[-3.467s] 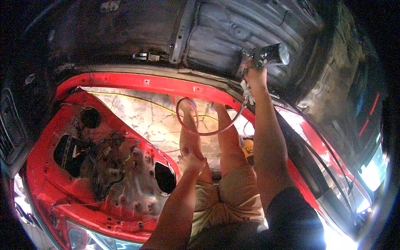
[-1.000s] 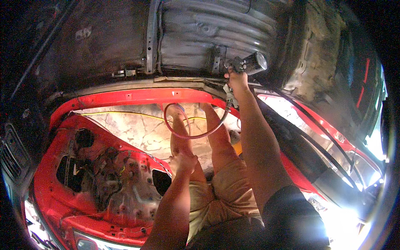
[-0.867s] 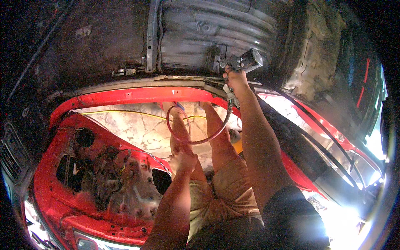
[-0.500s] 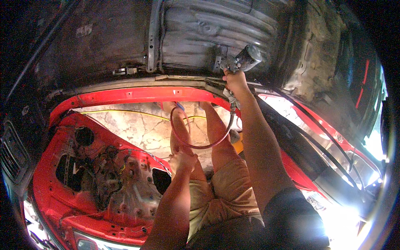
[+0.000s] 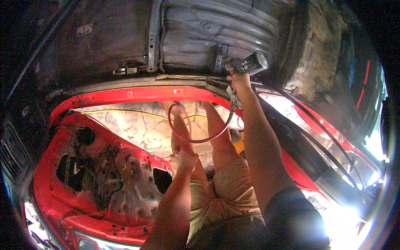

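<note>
In my right hand [image 5: 241,81] is a spray gun [image 5: 251,63] with a dark, round cup, gripped by its handle and held over the car's dark floor pan [image 5: 187,39]. A reddish air hose [image 5: 201,141] joins the bottom of the handle and loops down in front of my legs. My left hand [image 5: 183,161] is closed over my left knee, its fingers wrapped against the leg. The spray gun's nozzle is hard to make out against the dark metal.
Between me and the floor pan runs the red door sill [image 5: 137,95]. An open, stripped red door [image 5: 46,175] with loose wiring stands at left. Dark strips [image 5: 304,137] cross the right side. A yellow cord [image 5: 125,111] lies on the cracked ground [image 5: 137,125].
My right hand and the spray gun have shifted slightly right and down toward me. The hose loop has risen a little. My left hand stays on the knee.
</note>
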A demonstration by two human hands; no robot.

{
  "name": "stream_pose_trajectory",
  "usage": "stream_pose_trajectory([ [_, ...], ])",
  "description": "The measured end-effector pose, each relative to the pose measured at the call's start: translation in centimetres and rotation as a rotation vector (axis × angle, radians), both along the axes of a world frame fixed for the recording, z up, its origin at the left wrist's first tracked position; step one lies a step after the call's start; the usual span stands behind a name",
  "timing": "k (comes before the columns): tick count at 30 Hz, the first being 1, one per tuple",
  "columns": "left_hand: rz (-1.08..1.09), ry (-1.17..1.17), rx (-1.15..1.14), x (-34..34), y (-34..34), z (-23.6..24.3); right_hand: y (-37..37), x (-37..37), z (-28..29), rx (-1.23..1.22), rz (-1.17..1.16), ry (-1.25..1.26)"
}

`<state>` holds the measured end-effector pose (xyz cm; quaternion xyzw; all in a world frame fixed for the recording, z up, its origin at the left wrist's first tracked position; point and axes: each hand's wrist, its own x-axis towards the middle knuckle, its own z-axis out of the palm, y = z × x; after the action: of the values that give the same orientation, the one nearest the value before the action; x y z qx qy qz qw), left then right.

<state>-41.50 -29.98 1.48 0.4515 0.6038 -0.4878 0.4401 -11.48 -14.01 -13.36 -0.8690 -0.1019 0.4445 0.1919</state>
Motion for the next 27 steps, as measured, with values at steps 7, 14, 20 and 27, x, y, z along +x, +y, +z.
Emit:
stream_pose_trajectory([
  [7, 0.003, 0.018, -0.031, 0.3, 0.3, -0.2, 2.7, -0.2, 3.4, 0.218, -0.203, 0.131],
  [14, -0.031, 0.066, -0.068, 1.1, 0.5, -0.4, -1.3, 3.5, -6.3, 0.194, -0.060, 0.039],
  [20, -0.052, 0.043, -0.023, 1.3, 0.3, -1.1, -4.6, 6.0, -14.1, 0.540, 0.224, -0.099],
  [27, -0.155, 0.045, -0.006, 2.1, 0.3, -0.8, 2.4, 4.9, -4.0, 0.208, -0.401, 0.184],
])
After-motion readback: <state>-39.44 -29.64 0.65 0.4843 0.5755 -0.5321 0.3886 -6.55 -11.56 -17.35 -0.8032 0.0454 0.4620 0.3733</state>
